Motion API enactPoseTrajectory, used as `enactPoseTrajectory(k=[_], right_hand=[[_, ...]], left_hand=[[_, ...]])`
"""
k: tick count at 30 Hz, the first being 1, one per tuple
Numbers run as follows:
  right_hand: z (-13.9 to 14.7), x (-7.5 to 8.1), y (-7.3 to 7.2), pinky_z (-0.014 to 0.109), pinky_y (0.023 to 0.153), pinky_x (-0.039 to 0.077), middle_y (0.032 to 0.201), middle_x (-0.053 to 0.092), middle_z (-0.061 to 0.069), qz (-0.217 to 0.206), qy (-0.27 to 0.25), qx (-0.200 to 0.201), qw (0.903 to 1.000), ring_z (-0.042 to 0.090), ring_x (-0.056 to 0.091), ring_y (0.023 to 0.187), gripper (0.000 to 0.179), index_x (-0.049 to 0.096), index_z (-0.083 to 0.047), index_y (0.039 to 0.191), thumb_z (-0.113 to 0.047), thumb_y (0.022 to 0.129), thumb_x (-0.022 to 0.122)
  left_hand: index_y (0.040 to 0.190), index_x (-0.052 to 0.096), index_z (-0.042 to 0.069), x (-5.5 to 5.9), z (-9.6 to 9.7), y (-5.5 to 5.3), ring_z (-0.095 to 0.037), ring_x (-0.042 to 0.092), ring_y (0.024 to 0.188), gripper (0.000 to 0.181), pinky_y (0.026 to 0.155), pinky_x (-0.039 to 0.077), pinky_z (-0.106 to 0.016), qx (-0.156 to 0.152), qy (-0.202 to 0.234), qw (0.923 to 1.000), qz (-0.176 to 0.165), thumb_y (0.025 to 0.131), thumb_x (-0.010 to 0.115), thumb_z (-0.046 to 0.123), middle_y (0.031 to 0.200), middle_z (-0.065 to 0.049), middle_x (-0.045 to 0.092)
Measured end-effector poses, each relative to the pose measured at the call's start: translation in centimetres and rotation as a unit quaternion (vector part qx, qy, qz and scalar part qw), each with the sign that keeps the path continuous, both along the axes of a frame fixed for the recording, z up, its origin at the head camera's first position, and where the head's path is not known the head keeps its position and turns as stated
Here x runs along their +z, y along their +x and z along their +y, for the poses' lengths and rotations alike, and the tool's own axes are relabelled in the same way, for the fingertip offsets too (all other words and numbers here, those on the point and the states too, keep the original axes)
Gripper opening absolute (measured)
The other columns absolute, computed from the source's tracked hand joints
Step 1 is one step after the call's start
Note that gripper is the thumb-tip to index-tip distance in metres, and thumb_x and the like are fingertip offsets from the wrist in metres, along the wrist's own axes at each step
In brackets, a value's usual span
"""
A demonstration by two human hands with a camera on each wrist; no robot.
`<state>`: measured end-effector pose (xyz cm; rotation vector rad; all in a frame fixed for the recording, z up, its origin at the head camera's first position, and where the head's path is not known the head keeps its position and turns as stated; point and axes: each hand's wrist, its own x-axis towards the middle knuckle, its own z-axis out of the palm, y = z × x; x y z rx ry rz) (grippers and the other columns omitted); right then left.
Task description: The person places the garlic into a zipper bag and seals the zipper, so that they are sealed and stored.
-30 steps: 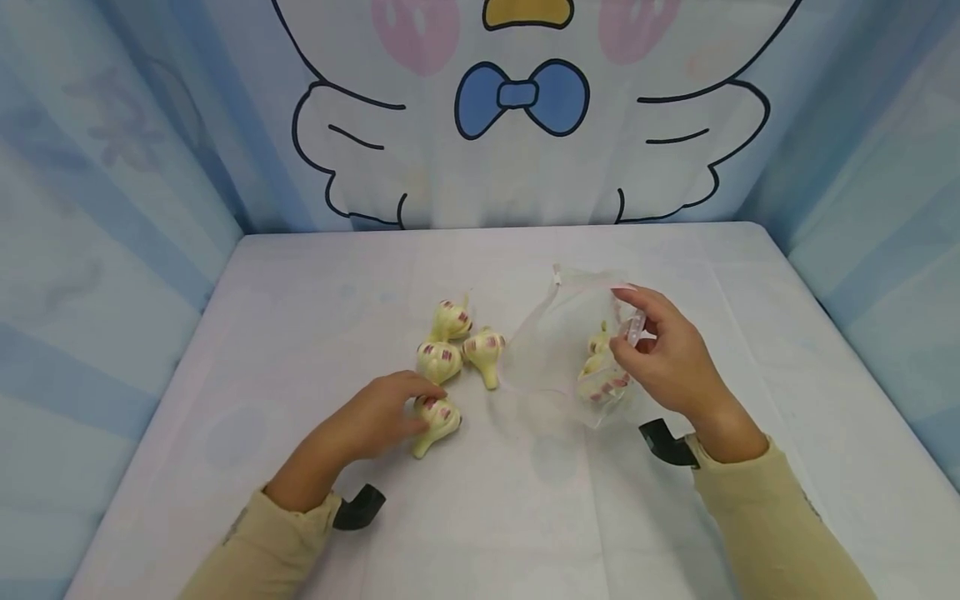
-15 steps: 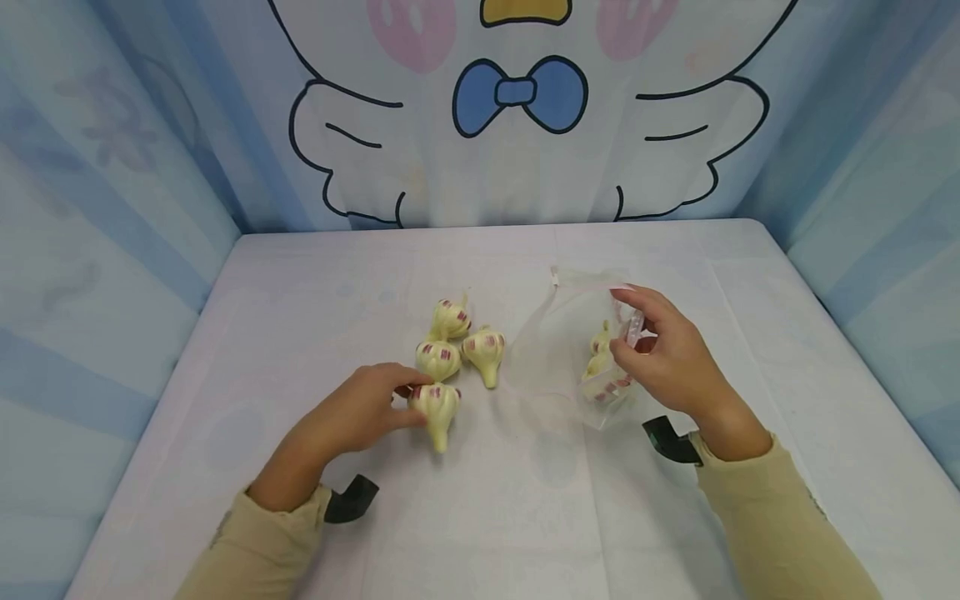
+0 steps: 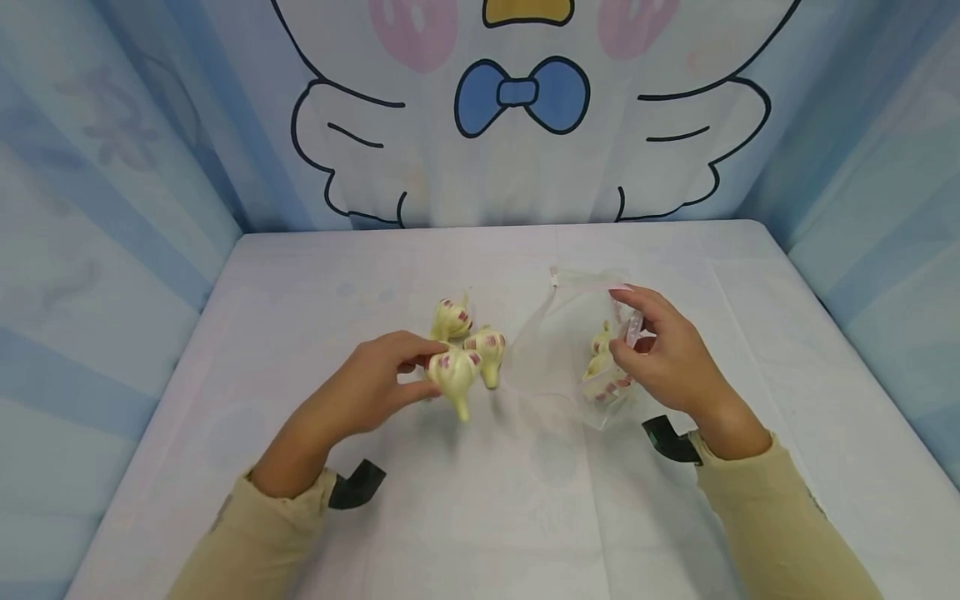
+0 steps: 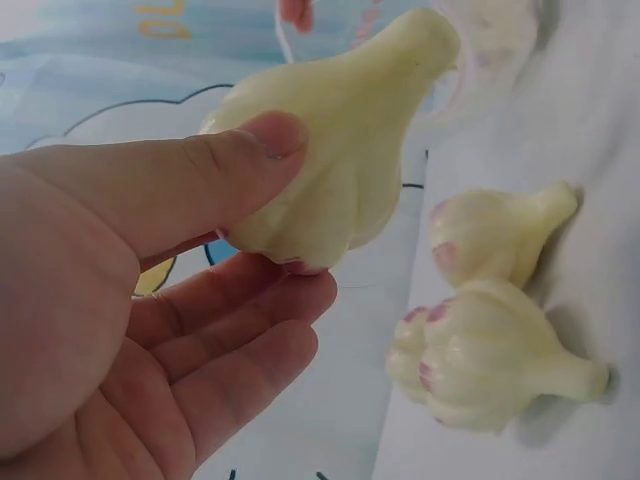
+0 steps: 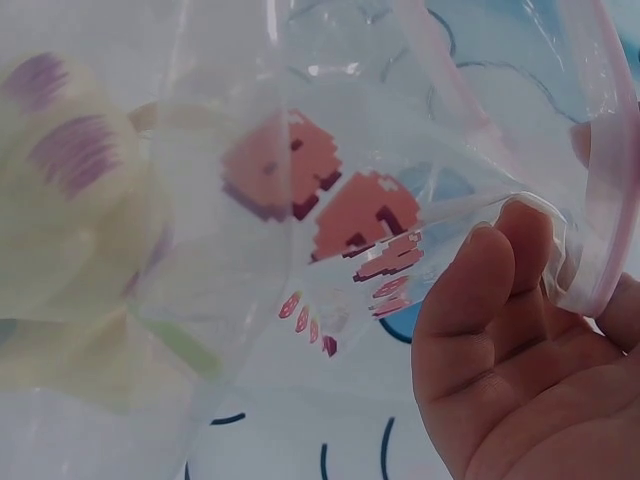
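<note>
Between its thumb and fingers my left hand (image 3: 375,379) pinches a pale yellow garlic bulb (image 3: 454,373) with purple-red patches, raised above the table with its stem pointing down. Behind it lie another garlic bulb (image 3: 452,319) and one more bulb (image 3: 487,350); a further one is mostly hidden by the held bulb and hand. My right hand (image 3: 671,354) grips the edge of a clear plastic zip bag (image 3: 547,333), keeping its mouth apart on the left side. Inside the bag lie garlic bulbs (image 3: 600,362), blurred through the plastic. Pink printed figures (image 5: 370,215) show on the bag in the right wrist view.
A white cloth (image 3: 480,517) covers the table. Blue and white curtains (image 3: 97,275) hang at both sides, and a cartoon backdrop with a blue bow tie (image 3: 517,93) stands behind the far edge. Black pieces (image 3: 671,440) stick out at both sleeve cuffs.
My left hand has taken hold of the nearest garlic bulb, turned it and lifted it up and to the right. The right hand and the bag have barely moved.
</note>
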<state>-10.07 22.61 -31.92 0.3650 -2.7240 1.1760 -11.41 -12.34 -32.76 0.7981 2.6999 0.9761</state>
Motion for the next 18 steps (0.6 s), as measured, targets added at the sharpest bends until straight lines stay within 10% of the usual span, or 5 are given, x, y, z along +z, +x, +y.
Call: enactPoseTrajectory(k=[18], right_hand=[[-0.4, -0.1, 0.0, 0.015, 0.073, 0.048, 0.148, 0.044, 0.017, 0.001, 0.004, 0.013, 0.9999, 0.023, 0.054, 0.092, 0.056, 0.048, 0.002, 0.144, 0.002, 0.090, 0.059]], left_hand=[[0.135, 0.062, 0.006, 0.9, 8.5, -2.2, -0.017, 0.062, 0.108, 0.047, 0.092, 0.050, -0.030, -0.050, 0.021, 0.9985, -0.010, 0.092, 0.076, 0.021, 0.121, -0.003, 0.067]])
